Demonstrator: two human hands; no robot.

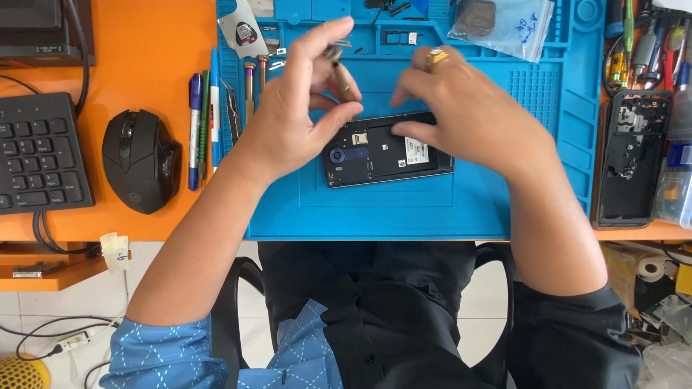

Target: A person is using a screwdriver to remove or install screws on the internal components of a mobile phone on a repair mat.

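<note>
- Far left of the orange bench (144, 43): black keyboard (40, 155), then a black computer mouse (138, 160) just beside it.
- Next, along the left edge of the blue work mat (461, 205): a row of pens (203, 122) lying lengthwise, and two brass-tipped screwdrivers (254, 86) on the mat's ribbed strip.
- Left hand (295, 108): raised above the mat, thumb and forefinger pinched on the top of a small screwdriver (344, 78); grip clenched on that tool. The shaft slants down toward the open phone. Tip hidden behind the fingers; contact cannot be told.
- Centre of mat: opened black phone (386, 151), back cover off, lying flat, insides facing up, a blue round part and a white label visible.
- Right hand (468, 108): ring on one finger, fingertips curled over the phone's upper right edge, thumb pressing its side; grip steadying the phone body.
- Upper right of mat: clear plastic bag (504, 25) with a dark part inside.
- Right, off the mat: a second stripped black phone frame (633, 158) on the bench, with a cluster of tools (638, 47) above it.
</note>
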